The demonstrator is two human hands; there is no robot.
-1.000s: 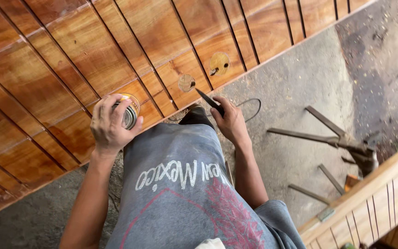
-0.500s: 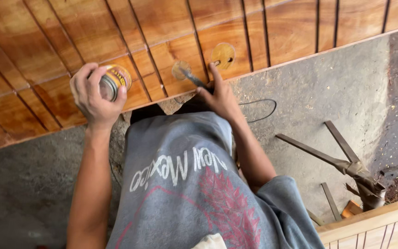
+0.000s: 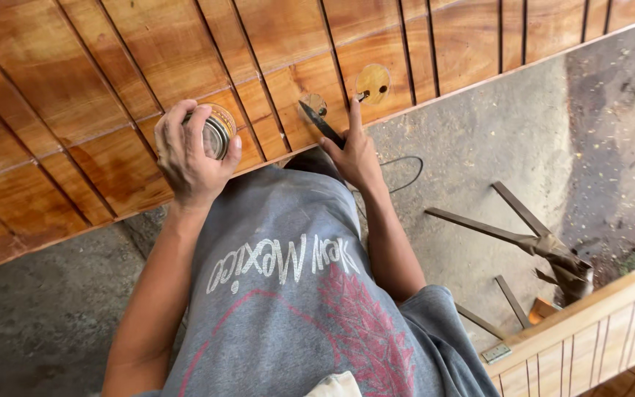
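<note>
A small round can point(image 3: 217, 134), metal-rimmed with a yellowish side, sits wrapped in the left hand's fingers point(image 3: 185, 136), its open top facing beyond the fingertips. No labels, signs or screens show.

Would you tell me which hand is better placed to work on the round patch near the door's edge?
Right: the right hand holds the dark tool beside the round patch; the left hand grips the small can.

A small round metal can point(image 3: 216, 132) with a shiny rim is wrapped in a grip and tilted on its side, mouth outward, above the varnished wood panel point(image 3: 97, 110). A dark, narrow-bladed tool point(image 3: 319, 121) rests slanted with its tip on the panel's glossy, dark-grooved planks
</note>
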